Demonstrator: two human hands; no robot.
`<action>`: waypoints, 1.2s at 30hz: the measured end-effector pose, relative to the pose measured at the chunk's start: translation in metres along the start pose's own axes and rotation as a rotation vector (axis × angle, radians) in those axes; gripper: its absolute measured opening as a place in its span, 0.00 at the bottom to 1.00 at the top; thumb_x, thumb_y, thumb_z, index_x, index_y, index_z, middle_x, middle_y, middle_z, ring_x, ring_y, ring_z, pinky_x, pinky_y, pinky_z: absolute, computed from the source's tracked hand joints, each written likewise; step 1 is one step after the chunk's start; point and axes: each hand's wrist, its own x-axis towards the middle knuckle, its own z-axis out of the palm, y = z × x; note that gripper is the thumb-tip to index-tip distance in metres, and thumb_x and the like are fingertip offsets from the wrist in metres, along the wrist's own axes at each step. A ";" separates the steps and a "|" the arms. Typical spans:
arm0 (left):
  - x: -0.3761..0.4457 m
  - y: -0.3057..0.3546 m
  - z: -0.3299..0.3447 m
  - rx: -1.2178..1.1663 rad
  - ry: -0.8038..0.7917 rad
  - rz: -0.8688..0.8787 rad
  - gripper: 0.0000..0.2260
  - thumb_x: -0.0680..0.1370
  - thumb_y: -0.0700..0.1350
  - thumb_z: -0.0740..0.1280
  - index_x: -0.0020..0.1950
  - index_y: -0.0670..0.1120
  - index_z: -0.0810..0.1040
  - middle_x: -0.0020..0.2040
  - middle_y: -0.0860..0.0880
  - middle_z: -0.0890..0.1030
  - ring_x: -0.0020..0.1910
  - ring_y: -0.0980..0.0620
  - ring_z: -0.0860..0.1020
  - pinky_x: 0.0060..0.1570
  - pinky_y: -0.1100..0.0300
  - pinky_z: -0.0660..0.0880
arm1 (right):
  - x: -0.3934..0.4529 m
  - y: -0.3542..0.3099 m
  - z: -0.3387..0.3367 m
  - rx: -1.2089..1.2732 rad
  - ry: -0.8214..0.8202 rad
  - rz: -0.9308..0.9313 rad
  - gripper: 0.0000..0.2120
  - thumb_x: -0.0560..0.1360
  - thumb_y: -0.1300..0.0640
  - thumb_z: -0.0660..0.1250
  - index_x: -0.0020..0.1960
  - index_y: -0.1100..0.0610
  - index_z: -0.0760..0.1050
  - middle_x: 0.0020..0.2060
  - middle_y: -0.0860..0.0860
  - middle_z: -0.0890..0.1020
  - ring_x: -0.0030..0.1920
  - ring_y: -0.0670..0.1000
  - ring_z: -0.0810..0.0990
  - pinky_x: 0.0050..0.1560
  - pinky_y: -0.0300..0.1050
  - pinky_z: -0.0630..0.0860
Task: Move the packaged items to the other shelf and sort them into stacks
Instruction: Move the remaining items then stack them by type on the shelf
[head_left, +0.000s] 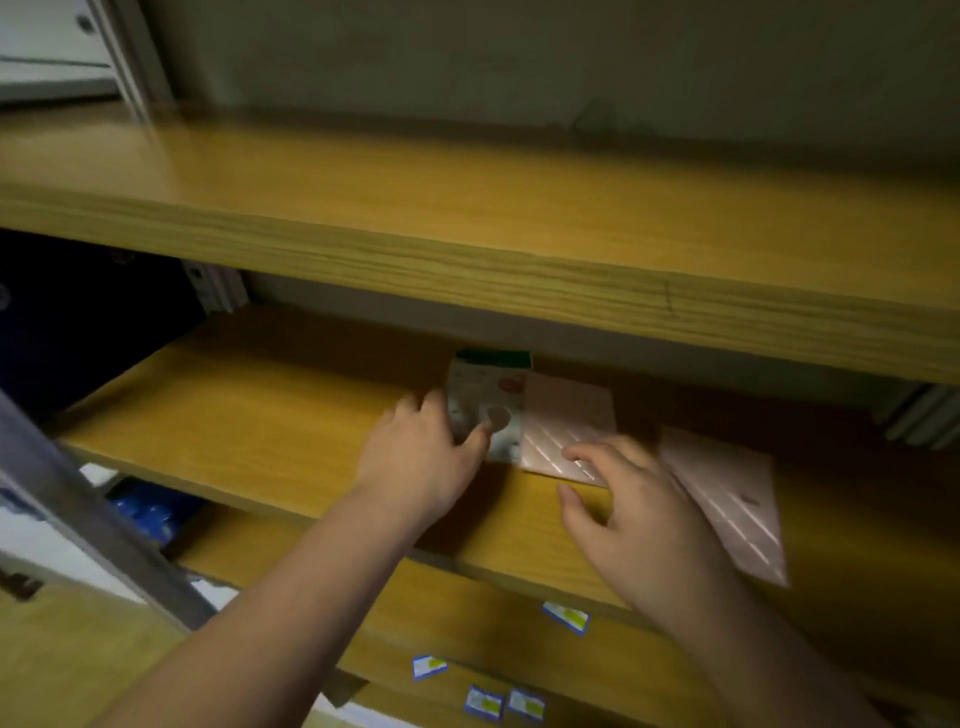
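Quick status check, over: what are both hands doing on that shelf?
Left hand touching green-topped packet. Right hand open beside pink packet. Second pink packet lies apart, right. Nothing blocking.

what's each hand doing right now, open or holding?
Left hand: open, fingers resting on the green-topped packet.
Right hand: open, fingers spread over the pink packet, nothing held.

You are at a storeroom or shop rack: long wooden shelves (467, 249) on metal uprights (104, 519), with small price labels (566, 617) along the lower edges.
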 end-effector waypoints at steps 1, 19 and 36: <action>0.015 0.000 0.003 0.036 -0.018 0.002 0.30 0.76 0.68 0.57 0.66 0.46 0.71 0.62 0.41 0.75 0.60 0.39 0.75 0.56 0.48 0.72 | 0.004 -0.005 0.004 -0.010 0.017 0.023 0.17 0.77 0.48 0.66 0.65 0.47 0.76 0.60 0.42 0.77 0.58 0.41 0.72 0.54 0.36 0.65; 0.075 -0.064 -0.006 -0.948 -0.161 -0.086 0.15 0.75 0.40 0.74 0.59 0.47 0.78 0.50 0.47 0.84 0.44 0.52 0.81 0.38 0.60 0.76 | 0.009 -0.018 0.031 -0.245 0.035 0.436 0.21 0.77 0.45 0.64 0.67 0.50 0.73 0.61 0.51 0.78 0.61 0.51 0.74 0.58 0.48 0.73; 0.024 -0.096 -0.019 -1.341 -0.174 -0.019 0.11 0.79 0.39 0.69 0.60 0.50 0.77 0.50 0.53 0.87 0.47 0.54 0.86 0.38 0.66 0.80 | 0.066 -0.024 0.051 -0.288 -0.212 0.739 0.60 0.66 0.24 0.65 0.80 0.61 0.44 0.80 0.62 0.51 0.78 0.64 0.52 0.74 0.59 0.56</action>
